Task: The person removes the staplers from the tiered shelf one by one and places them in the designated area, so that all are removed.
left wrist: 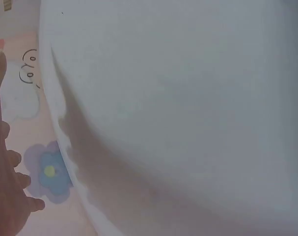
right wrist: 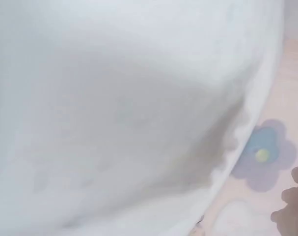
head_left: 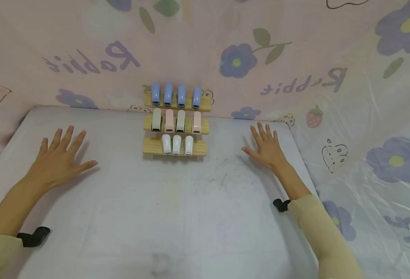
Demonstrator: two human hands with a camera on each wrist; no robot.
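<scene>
My left hand [head_left: 56, 161] is spread with straight fingers above the left side of the white table [head_left: 121, 217], holding nothing. On the right side my right hand [head_left: 268, 150] is also spread, its fingers pointing to the back edge. Between them, at the back, stands a three-tier wooden rack [head_left: 150, 146] of small staplers. Several blue staplers [head_left: 168, 94] line the top tier. Pale green staplers [head_left: 156, 119] and pink staplers [head_left: 197, 122] share the middle one, and three white staplers [head_left: 177, 144] sit on the lowest. Both hands are well apart from the rack.
A pink curtain [head_left: 191, 46] printed with flowers and rabbits hangs behind the table, and a similar sheet [head_left: 365, 128] runs along the right side. Dark scuff marks [head_left: 222, 180] show on the table in front of the right hand. Black wrist mounts [head_left: 35, 237] stick out from the sleeves.
</scene>
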